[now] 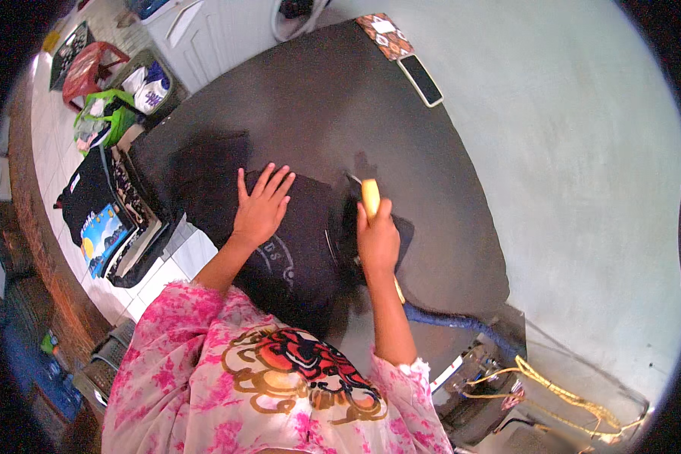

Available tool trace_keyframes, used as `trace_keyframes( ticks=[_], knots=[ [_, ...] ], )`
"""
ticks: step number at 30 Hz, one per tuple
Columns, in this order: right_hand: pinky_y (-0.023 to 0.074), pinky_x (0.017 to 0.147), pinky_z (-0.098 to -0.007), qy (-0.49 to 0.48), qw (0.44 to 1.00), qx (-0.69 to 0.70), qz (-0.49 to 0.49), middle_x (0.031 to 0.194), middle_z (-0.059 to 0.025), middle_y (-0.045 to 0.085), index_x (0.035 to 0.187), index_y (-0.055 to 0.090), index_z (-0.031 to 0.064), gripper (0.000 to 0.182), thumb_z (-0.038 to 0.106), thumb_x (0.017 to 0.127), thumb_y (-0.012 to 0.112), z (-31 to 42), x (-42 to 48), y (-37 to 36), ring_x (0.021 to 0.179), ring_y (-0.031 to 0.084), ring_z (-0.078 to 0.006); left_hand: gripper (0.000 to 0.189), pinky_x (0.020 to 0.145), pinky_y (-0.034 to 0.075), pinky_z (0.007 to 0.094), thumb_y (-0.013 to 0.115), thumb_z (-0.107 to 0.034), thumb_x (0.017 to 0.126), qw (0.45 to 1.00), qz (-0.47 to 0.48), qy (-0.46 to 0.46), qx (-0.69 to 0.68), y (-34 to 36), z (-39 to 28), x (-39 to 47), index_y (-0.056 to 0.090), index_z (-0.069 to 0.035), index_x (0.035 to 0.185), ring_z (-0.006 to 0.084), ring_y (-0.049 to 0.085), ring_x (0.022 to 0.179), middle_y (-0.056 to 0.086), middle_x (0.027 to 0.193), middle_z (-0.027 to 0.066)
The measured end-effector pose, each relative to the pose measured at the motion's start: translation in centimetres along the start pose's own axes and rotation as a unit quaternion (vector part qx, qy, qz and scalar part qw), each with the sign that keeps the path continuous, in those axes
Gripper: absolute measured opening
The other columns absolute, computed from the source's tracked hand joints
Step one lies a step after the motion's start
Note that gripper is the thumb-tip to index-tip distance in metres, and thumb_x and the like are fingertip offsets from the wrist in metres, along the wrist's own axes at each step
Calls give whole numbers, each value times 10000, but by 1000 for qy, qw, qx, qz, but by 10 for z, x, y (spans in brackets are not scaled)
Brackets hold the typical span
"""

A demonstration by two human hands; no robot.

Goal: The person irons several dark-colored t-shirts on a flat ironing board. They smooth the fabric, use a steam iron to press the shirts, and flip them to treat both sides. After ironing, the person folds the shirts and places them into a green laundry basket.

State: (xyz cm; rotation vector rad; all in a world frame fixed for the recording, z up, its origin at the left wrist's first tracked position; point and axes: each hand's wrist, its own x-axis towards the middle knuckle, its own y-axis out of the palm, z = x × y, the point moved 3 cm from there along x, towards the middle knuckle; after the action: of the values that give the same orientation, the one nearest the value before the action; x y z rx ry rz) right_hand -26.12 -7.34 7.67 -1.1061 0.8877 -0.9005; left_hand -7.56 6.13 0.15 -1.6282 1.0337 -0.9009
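Observation:
A black T-shirt with a pale round print lies spread on the dark table in front of me. My left hand rests flat on its upper part, fingers spread. The yellow handle of an iron is held in my right hand, to the right of the shirt's print. The dark body of the iron is partly hidden under that hand, and I cannot tell its exact edges against the black cloth. A blue cloth-wrapped cord runs from near the iron to the lower right.
A phone and a patterned booklet lie at the table's far right edge, by a pale wall. Folded clothes hang at the left. Beyond stand a green bag, a laundry basket and a red stool.

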Motion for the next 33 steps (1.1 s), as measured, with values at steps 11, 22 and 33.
trace_keyframes(
  ticks=[11, 22, 33],
  knots=[
    [535, 555, -538, 105, 991, -79, -16, 712, -221, 661, 1018, 396, 66, 408, 447, 964, 530, -96, -22, -20, 647, 664, -424, 475, 1115, 24, 702, 575, -240, 929, 999, -44, 21, 22, -5, -9, 2, 494, -152, 1389, 221, 331, 1409, 451, 1440, 14],
    [511, 668, -552, 321, 941, -59, -84, 993, -280, 649, 1091, 415, 71, 417, 417, 935, 589, -242, -143, -36, 820, 644, -456, 271, 947, 393, 461, 644, -283, 889, 982, 64, 124, -123, -1, -58, 58, 603, -65, 1046, 277, 552, 1053, 594, 1007, 84],
    [494, 869, -405, -16, 892, 296, 340, 995, -209, 676, 1122, 617, 16, 497, 433, 862, 687, -42, -230, 80, 1005, 640, -385, 239, 813, 472, 286, 651, -223, 933, 928, -91, -18, -362, -214, -28, 19, 645, -7, 1034, 139, 596, 922, 643, 963, 66]
  ],
)
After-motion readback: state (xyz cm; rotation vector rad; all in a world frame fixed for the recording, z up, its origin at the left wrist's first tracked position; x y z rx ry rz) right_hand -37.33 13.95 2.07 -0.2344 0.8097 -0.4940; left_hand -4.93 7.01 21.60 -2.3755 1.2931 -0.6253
